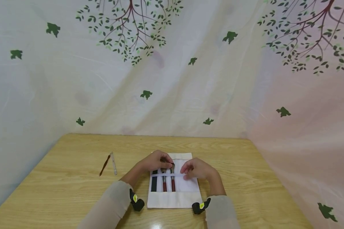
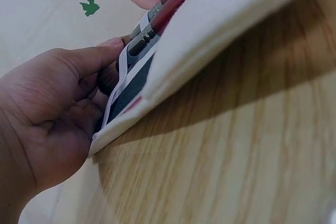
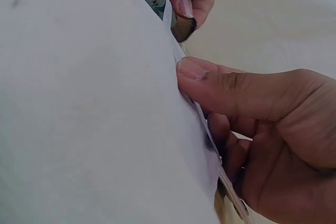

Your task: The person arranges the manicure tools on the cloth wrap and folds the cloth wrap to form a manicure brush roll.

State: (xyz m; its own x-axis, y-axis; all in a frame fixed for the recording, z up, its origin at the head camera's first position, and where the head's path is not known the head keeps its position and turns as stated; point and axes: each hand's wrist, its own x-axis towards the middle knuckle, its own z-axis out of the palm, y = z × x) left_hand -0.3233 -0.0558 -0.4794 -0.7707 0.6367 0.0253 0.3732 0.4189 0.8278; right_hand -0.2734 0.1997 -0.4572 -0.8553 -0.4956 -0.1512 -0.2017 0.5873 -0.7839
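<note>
A white cloth brush roll lies unfolded on the table, with a white elastic band across it. Two red-handled brushes sit under the band, bristles pointing away from me, beside a dark strip at the left side. My left hand pinches the bristle end of the right-hand brush; its thumb tip is at the bristles in the right wrist view. With thumb and fingers, my right hand pinches the band to the right of the brushes. Its lower fingers are partly hidden behind the cloth.
On the table to the left lie a slim brown tool and a thin clear stick, close together at their far ends. A pale curtain with printed leaves and birds stands behind the table's back edge.
</note>
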